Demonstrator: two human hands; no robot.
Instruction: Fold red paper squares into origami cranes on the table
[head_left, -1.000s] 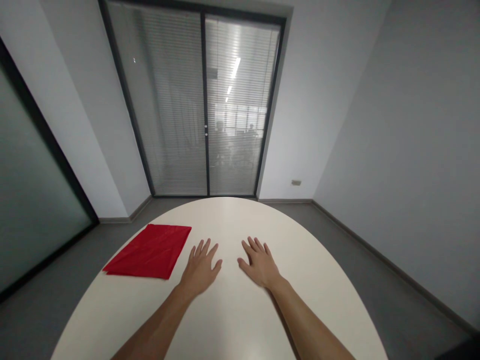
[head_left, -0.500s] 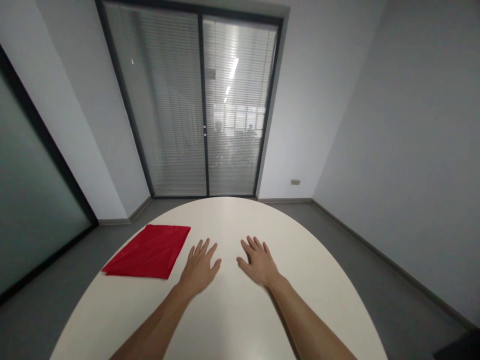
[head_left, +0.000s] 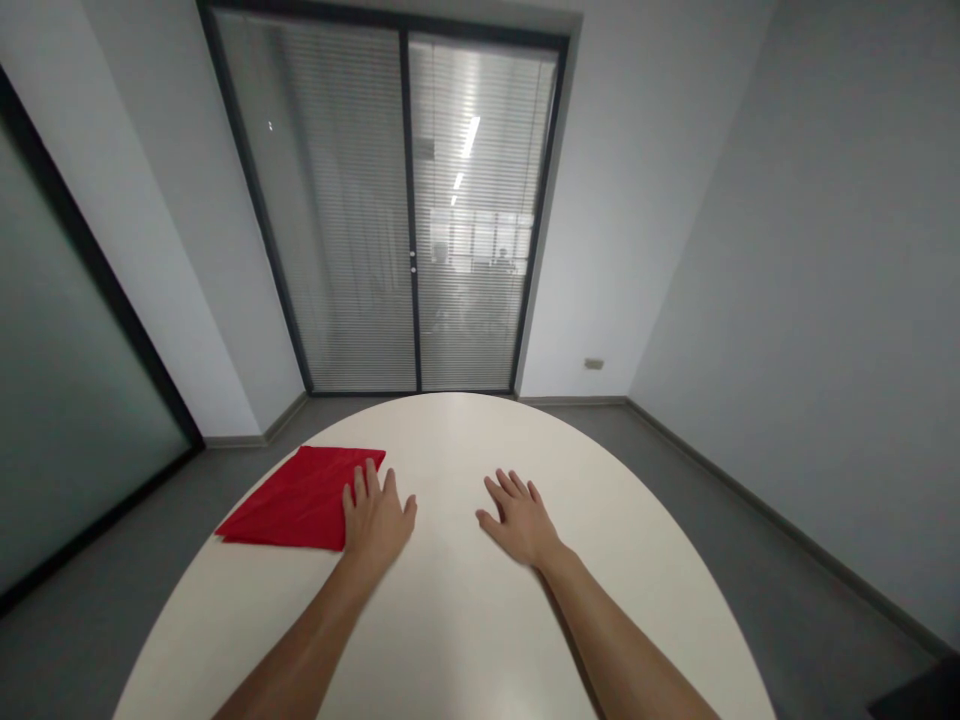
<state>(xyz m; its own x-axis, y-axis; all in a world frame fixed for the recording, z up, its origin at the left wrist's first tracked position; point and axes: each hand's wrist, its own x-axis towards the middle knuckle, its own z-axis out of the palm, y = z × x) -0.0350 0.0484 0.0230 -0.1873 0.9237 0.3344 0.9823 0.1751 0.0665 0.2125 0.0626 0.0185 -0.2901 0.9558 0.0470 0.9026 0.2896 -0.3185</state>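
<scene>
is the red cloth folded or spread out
Folded: the red cloth lies flat with straight edges, and layers show slightly offset at its left corner.

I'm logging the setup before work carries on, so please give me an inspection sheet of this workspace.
Surface: pale table with a curved edge.
Job's things: red cloth, folded and flat, a few light creases, at the table's left side.
Clutter: nothing seen.
Hands: left hand open, overlapping the cloth's right part in view, contact unclear; right hand open, fingers spread, over the table, away from the cloth. Neither grips anything.
Cables: nothing seen.
Surroundings: glazed partition with blinds ahead, frosted panel at left, grey floor, dark object cut off at lower right, unidentifiable.
</scene>
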